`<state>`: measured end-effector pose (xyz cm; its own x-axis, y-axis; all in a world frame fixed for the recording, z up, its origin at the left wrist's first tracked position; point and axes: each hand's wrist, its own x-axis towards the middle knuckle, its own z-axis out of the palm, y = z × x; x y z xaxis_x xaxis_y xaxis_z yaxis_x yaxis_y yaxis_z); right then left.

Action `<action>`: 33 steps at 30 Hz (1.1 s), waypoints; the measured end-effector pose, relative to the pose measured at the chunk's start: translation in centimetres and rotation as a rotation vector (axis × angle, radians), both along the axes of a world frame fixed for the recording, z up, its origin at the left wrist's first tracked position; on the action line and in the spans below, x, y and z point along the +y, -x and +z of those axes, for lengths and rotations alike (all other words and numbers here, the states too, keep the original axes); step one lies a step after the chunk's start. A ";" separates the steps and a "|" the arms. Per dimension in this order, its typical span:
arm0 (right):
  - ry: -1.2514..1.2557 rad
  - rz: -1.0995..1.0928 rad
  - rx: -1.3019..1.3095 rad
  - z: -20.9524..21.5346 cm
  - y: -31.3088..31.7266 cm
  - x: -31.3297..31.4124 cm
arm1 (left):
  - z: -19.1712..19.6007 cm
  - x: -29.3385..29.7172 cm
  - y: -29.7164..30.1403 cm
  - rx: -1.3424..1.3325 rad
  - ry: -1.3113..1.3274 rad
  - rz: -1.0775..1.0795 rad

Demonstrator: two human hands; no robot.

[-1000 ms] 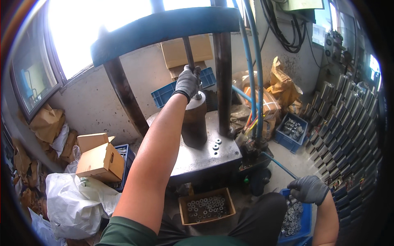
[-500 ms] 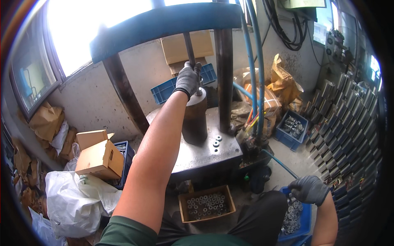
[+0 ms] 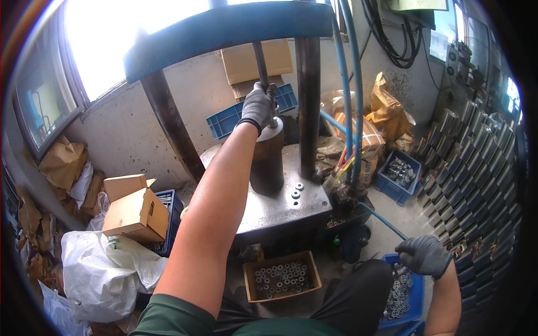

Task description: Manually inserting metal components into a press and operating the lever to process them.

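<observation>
My left hand point(image 3: 259, 106), in a grey glove, reaches far forward between the posts of a press. Its fingers are wrapped round a dark metal rod point(image 3: 259, 59) near the rod's lower end, hiding what lies inside the grip. Just beneath, a short silver pin point(image 3: 273, 122) shows at the top of a thick steel cylinder point(image 3: 267, 165), which stands on the press's metal table point(image 3: 260, 215). At the right, my gloved right hand point(image 3: 426, 256) is closed on the end of a slim blue lever point(image 3: 384, 220). Small metal rings point(image 3: 296, 194) lie on the table beside the cylinder.
A blue crossbeam point(image 3: 224, 33) and a dark post point(image 3: 308, 106) frame the cylinder. Below stands a wooden box point(image 3: 255, 299) of rings. Blue bins point(image 3: 416, 297) hold metal parts; stacked metal tubes point(image 3: 465, 185) fill the right. Cardboard box point(image 3: 131, 215) and white sack point(image 3: 95, 274) sit left.
The view has shifted very slightly. My left hand stays on the rod and my right hand on the lever, with no clear movement of either.
</observation>
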<state>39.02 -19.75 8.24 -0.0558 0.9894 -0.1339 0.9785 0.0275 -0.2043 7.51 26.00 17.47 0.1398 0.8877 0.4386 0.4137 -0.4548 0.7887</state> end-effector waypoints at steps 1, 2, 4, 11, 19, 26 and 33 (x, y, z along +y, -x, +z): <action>-0.058 -0.035 -0.007 -0.1 -0.1 0.0 | 0.0 -0.1 0.0 0.029 -0.028 0.022; -0.092 -0.016 0.023 -0.2 -0.1 0.0 | 0.0 -0.2 0.1 0.063 -0.040 0.041; -0.168 -0.022 0.048 -0.3 0.1 -0.1 | 0.0 -0.3 0.0 0.059 -0.047 0.047; -0.484 -0.116 0.098 1.6 1.4 1.9 | 0.0 -0.2 0.0 0.047 0.013 0.024; -1.092 -0.042 -0.025 7.7 -1.2 16.6 | 0.2 -0.5 -0.1 0.067 -0.015 0.070; -0.961 -0.200 -0.138 9.5 -1.7 20.6 | -0.2 -0.4 -0.1 0.005 0.009 0.032; -0.923 -0.267 -0.257 9.2 -1.8 19.4 | -2.7 0.4 -0.3 -0.302 -0.062 -0.149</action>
